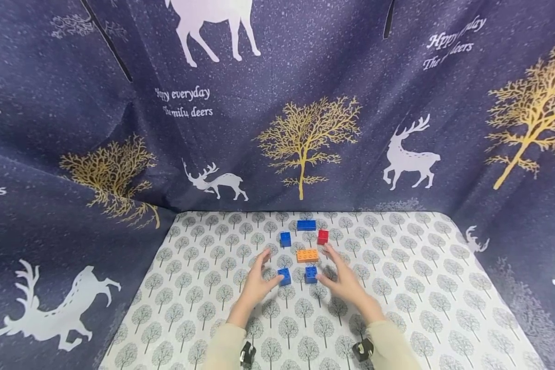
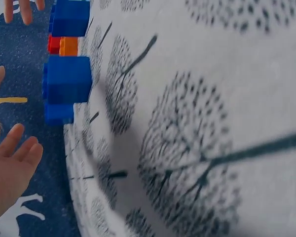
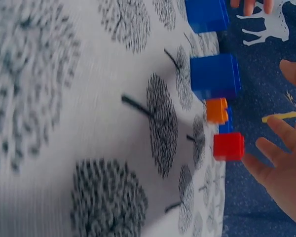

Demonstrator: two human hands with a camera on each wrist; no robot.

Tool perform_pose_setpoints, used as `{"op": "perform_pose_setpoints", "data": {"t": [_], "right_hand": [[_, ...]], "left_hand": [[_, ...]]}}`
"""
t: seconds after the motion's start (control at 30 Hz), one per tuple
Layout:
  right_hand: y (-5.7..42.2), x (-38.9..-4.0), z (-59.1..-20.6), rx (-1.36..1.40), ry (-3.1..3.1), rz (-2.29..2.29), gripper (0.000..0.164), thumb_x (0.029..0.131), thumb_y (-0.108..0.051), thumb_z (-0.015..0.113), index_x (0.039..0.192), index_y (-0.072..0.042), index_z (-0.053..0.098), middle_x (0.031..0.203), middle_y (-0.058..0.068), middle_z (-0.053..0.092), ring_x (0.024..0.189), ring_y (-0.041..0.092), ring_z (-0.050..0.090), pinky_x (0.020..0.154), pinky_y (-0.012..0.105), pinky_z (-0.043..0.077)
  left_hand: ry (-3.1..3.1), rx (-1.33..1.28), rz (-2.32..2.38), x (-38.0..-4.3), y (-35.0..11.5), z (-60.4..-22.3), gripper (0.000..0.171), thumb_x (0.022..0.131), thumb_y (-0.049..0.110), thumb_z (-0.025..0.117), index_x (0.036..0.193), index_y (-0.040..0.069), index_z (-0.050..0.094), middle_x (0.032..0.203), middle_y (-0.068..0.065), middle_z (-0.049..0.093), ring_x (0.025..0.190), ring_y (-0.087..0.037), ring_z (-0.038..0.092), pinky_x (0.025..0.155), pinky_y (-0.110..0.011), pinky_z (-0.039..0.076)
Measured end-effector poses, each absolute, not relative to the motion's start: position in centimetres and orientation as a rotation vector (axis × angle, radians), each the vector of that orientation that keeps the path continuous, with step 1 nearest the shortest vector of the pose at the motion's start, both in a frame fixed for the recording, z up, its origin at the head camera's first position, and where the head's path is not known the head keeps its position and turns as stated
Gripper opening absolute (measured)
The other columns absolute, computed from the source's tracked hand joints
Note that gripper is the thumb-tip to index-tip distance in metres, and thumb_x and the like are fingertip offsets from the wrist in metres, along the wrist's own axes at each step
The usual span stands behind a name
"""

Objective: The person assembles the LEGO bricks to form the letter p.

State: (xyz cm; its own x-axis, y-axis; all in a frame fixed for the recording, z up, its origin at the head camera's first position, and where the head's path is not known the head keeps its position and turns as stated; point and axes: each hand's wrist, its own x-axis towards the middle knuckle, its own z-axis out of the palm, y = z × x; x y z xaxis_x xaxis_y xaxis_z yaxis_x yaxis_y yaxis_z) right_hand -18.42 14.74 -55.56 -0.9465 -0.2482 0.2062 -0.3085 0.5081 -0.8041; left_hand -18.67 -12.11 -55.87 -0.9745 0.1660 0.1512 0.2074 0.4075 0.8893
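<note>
On a Tree-Print Table, Two Bare Hands Frame Six Toy Blocks

Over the near half of the table [image 1: 189, 288], a person's left hand [image 1: 258, 281] and right hand [image 1: 348, 283] stand well apart, one on each side of a small group of blocks. Neither hand grips anything; the fingers are spread and relaxed, with each thumb reaching inward.

Between the hands lies the orange block [image 1: 307, 256], its studs upward. Closer to the person are two blue pieces: the near left block [image 1: 284, 277], just by the left thumb, and the near right block [image 1: 311, 275], just by the right thumb. Both wrist views show the thumbs apart from these pieces. Beyond the orange one, the far left block [image 1: 285, 239], also blue, sits to the left, and the red block [image 1: 322, 237] to the right. The longer far block [image 1: 307, 225], blue too, lies farthest back. A right fingertip appears close to the red piece, though whether it touches is hard to tell.

The table's white covering bears grey trees. Pale sleeves [image 1: 393, 347] cover the forearms. Behind, a dark blue curtain [image 1: 277, 67] carries white deer, golden trees and white lettering.
</note>
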Motion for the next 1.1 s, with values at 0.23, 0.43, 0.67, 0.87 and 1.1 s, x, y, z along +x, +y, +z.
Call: {"op": "perform_pose_setpoints", "data": {"t": [0.23, 0.43, 0.67, 0.87, 1.1], "right_hand": [[13.9, -18.8, -56.3, 0.48, -2.689, 1.651, 0.09, 0.084, -0.013, 0.073, 0.154, -0.023, 0.017, 0.148, 0.015, 0.041, 0.133, 0.041, 0.038, 0.11, 0.059, 0.028], [13.5, -19.1, -57.4, 0.513, -2.62, 1.858, 0.09, 0.082, -0.001, 0.071, 0.153, -0.023, 0.02, 0.144, 0.02, 0.044, 0.127, 0.043, 0.046, 0.107, 0.053, 0.037], [13.2, -18.9, -57.1, 0.513, -2.585, 1.947, 0.074, 0.083, 0.004, 0.068, 0.147, -0.001, 0.031, 0.138, 0.028, 0.047, 0.119, 0.046, 0.051, 0.104, 0.056, 0.04], [13.0, -18.0, -54.8, 0.53, -2.595, 1.954, 0.059, 0.085, 0.006, 0.065, 0.138, 0.009, 0.039, 0.132, 0.035, 0.047, 0.113, 0.05, 0.052, 0.101, 0.06, 0.042], [13.0, -18.3, -56.4, 0.457, -2.58, 1.933, 0.049, 0.086, 0.005, 0.065, 0.131, 0.009, 0.047, 0.129, 0.034, 0.051, 0.11, 0.047, 0.055, 0.098, 0.056, 0.046]], "left_hand": [[-2.598, -0.331, -1.855, -19.0, -11.4, -56.9, 0.084, 0.082, 0.015, 0.075, 0.149, 0.006, 0.025, 0.141, -0.023, 0.044, 0.13, -0.041, 0.04, 0.111, -0.054, 0.032], [-2.611, -0.316, -1.889, -19.1, -11.3, -57.9, 0.086, 0.083, 0.012, 0.075, 0.15, 0.007, 0.022, 0.137, -0.021, 0.047, 0.124, -0.039, 0.046, 0.107, -0.052, 0.039], [-2.619, -0.272, -1.942, -19.1, -11.1, -58.1, 0.072, 0.085, 0.005, 0.072, 0.145, 0.003, 0.032, 0.132, -0.023, 0.05, 0.118, -0.038, 0.049, 0.103, -0.051, 0.043], [-2.596, -0.248, -1.973, -19.1, -11.3, -58.9, 0.053, 0.085, 0.001, 0.07, 0.132, 0.0, 0.046, 0.124, -0.019, 0.054, 0.114, -0.035, 0.052, 0.102, -0.046, 0.046], [-2.571, -0.263, -1.964, -19.0, -11.3, -59.2, 0.042, 0.084, 0.0, 0.07, 0.124, 0.0, 0.054, 0.116, -0.018, 0.059, 0.109, -0.033, 0.056, 0.097, -0.041, 0.05]]}}
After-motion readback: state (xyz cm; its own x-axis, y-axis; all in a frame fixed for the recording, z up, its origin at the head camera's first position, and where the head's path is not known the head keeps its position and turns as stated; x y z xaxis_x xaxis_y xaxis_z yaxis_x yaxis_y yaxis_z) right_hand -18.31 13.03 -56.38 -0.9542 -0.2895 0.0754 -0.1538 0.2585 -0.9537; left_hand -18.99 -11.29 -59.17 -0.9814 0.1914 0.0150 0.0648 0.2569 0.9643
